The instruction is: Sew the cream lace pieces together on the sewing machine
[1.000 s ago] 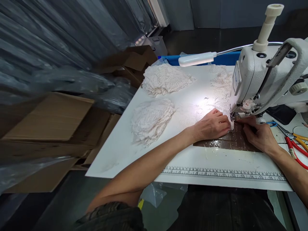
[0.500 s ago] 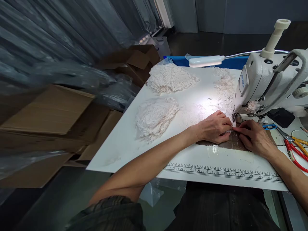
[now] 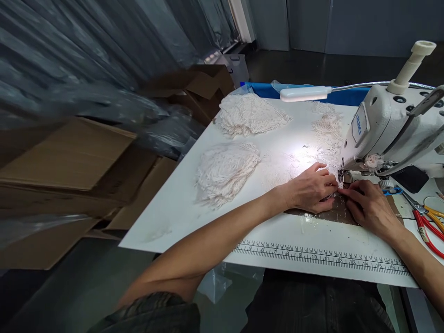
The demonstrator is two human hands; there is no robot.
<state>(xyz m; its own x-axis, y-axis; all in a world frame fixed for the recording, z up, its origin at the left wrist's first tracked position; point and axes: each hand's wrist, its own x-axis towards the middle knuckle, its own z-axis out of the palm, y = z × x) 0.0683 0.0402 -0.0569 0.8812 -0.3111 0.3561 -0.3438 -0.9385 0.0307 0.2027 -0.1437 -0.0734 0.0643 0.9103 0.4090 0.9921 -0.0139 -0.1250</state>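
Observation:
Just in front of the needle area (image 3: 341, 176) of a white sewing machine (image 3: 373, 122), both hands are close together on white lace (image 3: 282, 164). My left hand (image 3: 312, 188) presses on the lace with bent fingers, its fingertips closed at the lace edge. On the other side my right hand (image 3: 373, 206) pinches the edge of the lace with thumb and forefinger, almost touching the left fingertips. Much of the lace there is hidden under the hands. A brown plate (image 3: 342, 212) lies beneath them. The lace runs left across the lit tabletop.
Two lace stacks (image 3: 227, 173) lie on the left of the white table (image 3: 166, 217), and more lace (image 3: 328, 125) behind. Red-handled scissors (image 3: 423, 226) and a blue tool (image 3: 394, 190) lie at right. A lamp (image 3: 305, 94) hangs over the table; cardboard boxes (image 3: 69, 155) stand left.
The view has shifted slightly, so the machine appears a little lower and further right. Both hands keep about the same place at the lace; my left fingers have shifted slightly.

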